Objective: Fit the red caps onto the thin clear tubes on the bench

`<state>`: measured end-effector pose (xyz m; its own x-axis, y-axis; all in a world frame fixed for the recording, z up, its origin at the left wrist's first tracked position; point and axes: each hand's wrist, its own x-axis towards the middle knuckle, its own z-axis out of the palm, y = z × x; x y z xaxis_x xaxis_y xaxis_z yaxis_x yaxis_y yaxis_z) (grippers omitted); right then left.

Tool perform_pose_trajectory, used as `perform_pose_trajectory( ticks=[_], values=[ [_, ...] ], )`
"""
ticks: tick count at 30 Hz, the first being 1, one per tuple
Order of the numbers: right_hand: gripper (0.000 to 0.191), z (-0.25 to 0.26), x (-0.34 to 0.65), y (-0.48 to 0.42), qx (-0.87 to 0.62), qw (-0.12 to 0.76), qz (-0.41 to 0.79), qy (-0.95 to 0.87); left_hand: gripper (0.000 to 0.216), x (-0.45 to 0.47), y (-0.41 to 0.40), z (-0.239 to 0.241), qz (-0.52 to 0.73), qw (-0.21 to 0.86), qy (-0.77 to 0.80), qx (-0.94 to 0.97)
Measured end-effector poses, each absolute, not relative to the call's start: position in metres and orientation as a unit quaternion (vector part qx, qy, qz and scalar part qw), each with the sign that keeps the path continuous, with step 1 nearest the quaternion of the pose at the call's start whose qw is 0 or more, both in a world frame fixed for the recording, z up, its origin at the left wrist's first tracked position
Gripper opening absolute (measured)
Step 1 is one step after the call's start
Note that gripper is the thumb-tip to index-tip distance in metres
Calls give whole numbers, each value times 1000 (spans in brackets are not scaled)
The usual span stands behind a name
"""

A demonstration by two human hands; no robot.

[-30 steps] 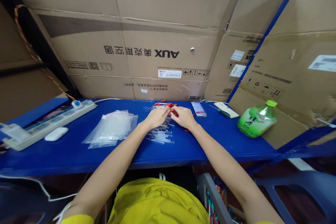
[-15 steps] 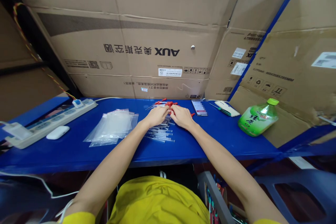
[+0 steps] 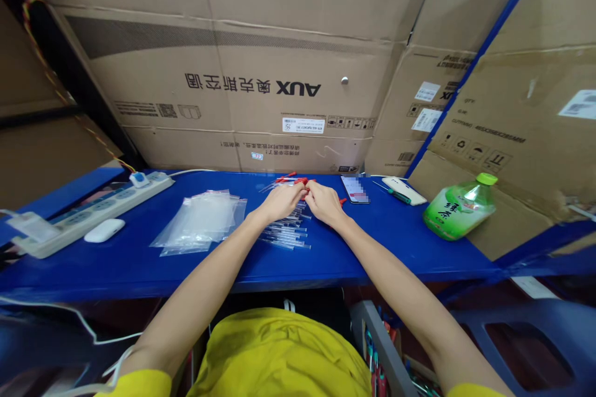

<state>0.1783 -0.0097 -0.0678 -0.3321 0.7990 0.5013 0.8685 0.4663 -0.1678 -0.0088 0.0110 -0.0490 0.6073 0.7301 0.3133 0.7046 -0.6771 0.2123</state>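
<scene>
My left hand (image 3: 280, 201) and my right hand (image 3: 325, 202) meet over the blue table, knuckles almost touching. Both have curled fingers, closed around red-handled screwdrivers (image 3: 287, 177) in a loose bunch. Red handle ends stick out behind and beside the fingers; the fingertips themselves are hidden. Under and in front of the hands lies a pile of thin clear plastic tubes (image 3: 287, 236), pointing roughly toward me. Left of my left hand is a stack of clear zip bags (image 3: 200, 221).
A power strip (image 3: 100, 211) and a white earbud case (image 3: 105, 230) lie on the left. To the right are a phone (image 3: 354, 189), a green-handled screwdriver (image 3: 399, 195), a white object (image 3: 408, 190) and a green tea bottle (image 3: 459, 208). Cardboard (image 3: 279, 31) walls the back. A grey bin (image 3: 384, 347) with tools stands below.
The hands stay over the red handles, with a slight shift of the fingers. The whole view has tilted a little; nothing else has visibly moved.
</scene>
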Motion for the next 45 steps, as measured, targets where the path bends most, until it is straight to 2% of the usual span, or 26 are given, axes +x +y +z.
perform_pose_trajectory(
  ticks=[14,23,28,35,45],
  values=[
    [17,-66,189,-9,-456,362,-23,-813,41,-11,10,-49,237,58,401,883],
    [20,-64,192,-10,-481,350,-28,-803,26,-10,4,-46,274,35,400,874],
    [16,-63,192,-11,-480,335,-23,-811,28,-10,7,-50,233,45,405,883],
    [17,-60,191,-14,-485,322,-22,-813,41,-10,10,-53,182,52,425,885],
    [19,-62,192,-11,-494,330,-19,-804,34,-12,10,-54,218,36,400,889]
  ],
)
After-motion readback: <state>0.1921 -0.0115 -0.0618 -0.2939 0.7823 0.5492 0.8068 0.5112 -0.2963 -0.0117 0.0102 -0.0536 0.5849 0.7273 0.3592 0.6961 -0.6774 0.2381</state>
